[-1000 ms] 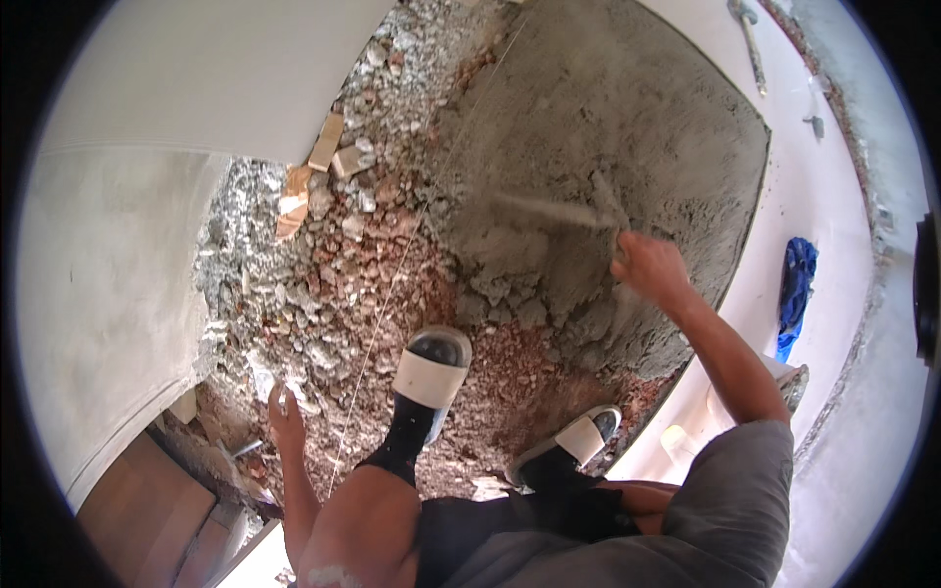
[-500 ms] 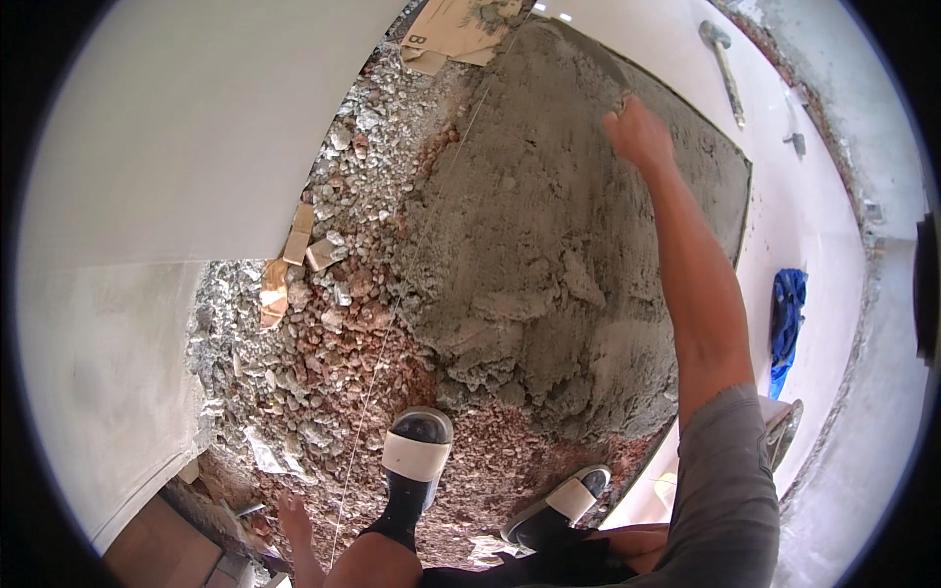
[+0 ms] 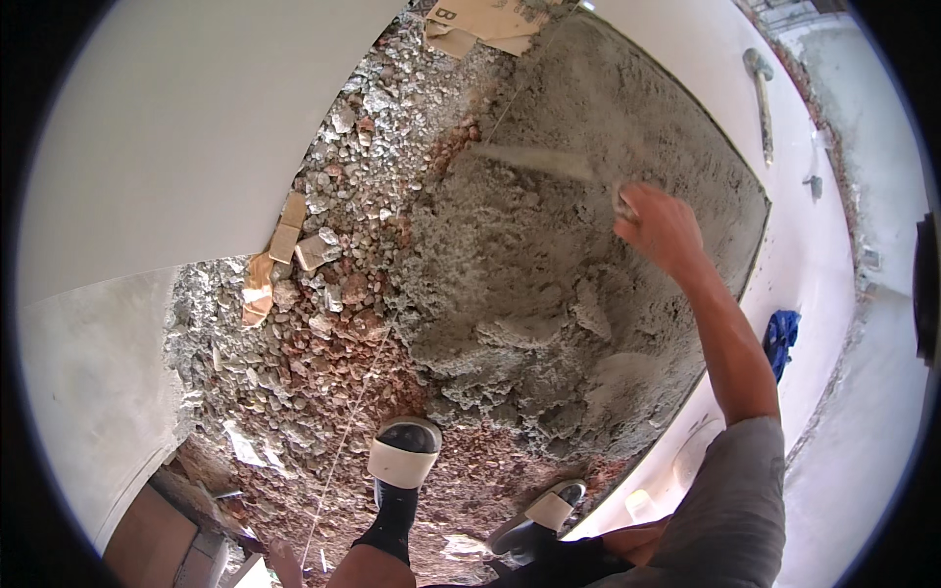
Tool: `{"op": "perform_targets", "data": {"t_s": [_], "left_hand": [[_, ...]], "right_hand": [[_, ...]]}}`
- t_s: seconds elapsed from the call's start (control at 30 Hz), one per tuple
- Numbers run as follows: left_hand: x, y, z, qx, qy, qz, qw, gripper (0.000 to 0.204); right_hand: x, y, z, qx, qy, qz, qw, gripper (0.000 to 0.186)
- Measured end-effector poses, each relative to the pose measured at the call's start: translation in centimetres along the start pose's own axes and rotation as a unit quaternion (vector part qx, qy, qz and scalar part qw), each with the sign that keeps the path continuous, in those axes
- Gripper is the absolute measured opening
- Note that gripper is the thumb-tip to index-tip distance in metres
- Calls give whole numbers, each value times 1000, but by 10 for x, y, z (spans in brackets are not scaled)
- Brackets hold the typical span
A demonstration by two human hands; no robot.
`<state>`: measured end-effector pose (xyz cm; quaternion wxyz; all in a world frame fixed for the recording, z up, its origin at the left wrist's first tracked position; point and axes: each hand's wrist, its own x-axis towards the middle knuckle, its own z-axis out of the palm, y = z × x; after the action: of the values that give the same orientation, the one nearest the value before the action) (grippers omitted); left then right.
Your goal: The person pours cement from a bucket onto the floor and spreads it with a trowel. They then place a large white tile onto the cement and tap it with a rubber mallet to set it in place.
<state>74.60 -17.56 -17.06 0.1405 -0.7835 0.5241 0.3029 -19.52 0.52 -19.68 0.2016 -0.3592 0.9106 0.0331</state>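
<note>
My right hand (image 3: 659, 223) is closed round the handle of a trowel, over a bed of wet grey mortar (image 3: 520, 255). The trowel's long blade (image 3: 539, 162) reaches left from the fist, smeared by motion, low over the mortar; whether it touches I cannot tell. Toward me the mortar is lumpy and heaped, while its far part looks flatter. Only a small part of my left hand (image 3: 284, 563) shows at the lower edge, beside my knee, and its fingers cannot be made out.
A thin string (image 3: 343, 431) runs over broken rubble (image 3: 343, 265) left of the mortar. Cardboard (image 3: 485, 22) lies at the far end. On the pale slab at right are a mallet (image 3: 761, 103), a small tool (image 3: 814, 186) and a blue bag (image 3: 780, 343). My sandalled feet (image 3: 404, 456) stand on reddish gravel.
My right hand has come back toward me with the trowel, whose blade now swings out to the left. My left hand has sunk toward the lower edge. The view has shifted slightly.
</note>
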Motion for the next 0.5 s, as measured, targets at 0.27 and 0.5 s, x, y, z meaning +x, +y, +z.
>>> {"op": "perform_targets", "data": {"t_s": [0.27, 0.5], "left_hand": [[-6, 3, 4, 112, 3, 63, 992, 54], [-14, 0, 10, 59, 2, 22, 998, 56]], "right_hand": [[96, 59, -16, 7, 225, 147, 963, 43], [28, 39, 1, 76, 2, 115, 990, 30]]}}
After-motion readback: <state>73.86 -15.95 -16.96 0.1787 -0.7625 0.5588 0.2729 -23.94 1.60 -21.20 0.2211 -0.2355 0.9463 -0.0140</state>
